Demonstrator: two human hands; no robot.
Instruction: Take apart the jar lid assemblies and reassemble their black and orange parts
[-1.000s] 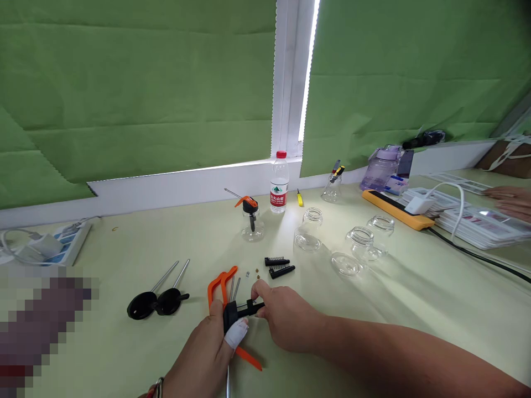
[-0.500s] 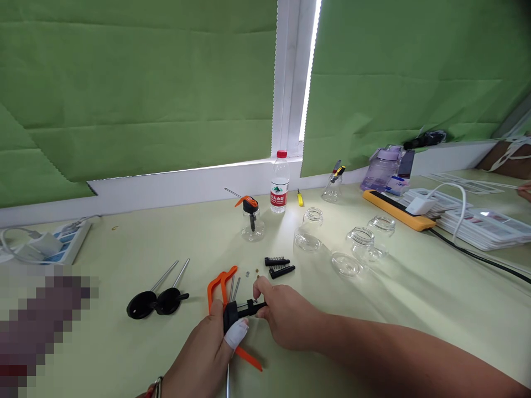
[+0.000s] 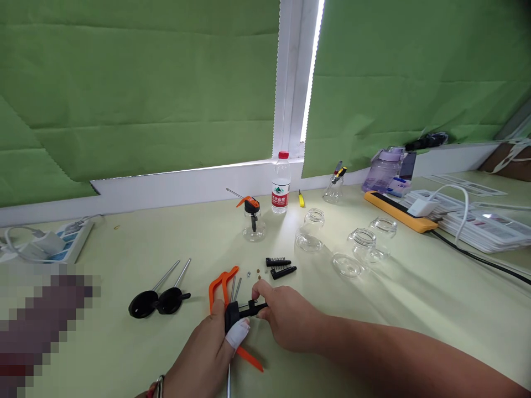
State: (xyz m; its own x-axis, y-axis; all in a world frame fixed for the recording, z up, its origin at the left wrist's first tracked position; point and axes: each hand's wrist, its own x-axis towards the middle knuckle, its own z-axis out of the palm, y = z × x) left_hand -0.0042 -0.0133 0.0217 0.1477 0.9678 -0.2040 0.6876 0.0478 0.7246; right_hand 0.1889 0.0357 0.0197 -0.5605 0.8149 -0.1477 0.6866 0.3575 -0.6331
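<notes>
On the table (image 3: 166, 237) near side, I have left hand (image 3: 203, 345) fingers round black dispenser head (image 3: 231, 318), right hand (image 3: 290, 318) fingers pinching its stem (image 3: 248, 311), grips unchanged this past second, presumably mid-step.

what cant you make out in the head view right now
All in the head view:
black part: right end hidden by the right hand
metal rod: lower end cut off by the bottom edge
small brown pieces: too small to identify
dark shape, lower left: blurred by pixelation
</notes>
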